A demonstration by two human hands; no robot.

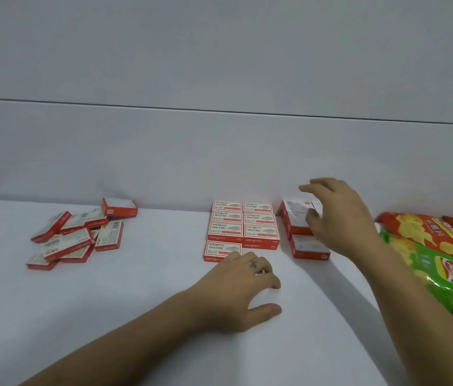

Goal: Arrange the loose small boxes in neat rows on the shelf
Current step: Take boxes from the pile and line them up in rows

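Red-and-white cardboard is lying on the white shelf (136, 302) in three groups: a neat block (243, 227) at centre, a loose heap (80, 235) well to the left, a side cluster (307, 247) on the right. The right hand (342, 215) is pinching a box (297, 206) on that cluster between thumb and curled fingers. The left hand (244, 285) is resting slack on the shelf, gripping nothing, just in front of the block's shorter right column. Lifting straight up, then sliding the box flush into that front gap, is probably the tidiest way
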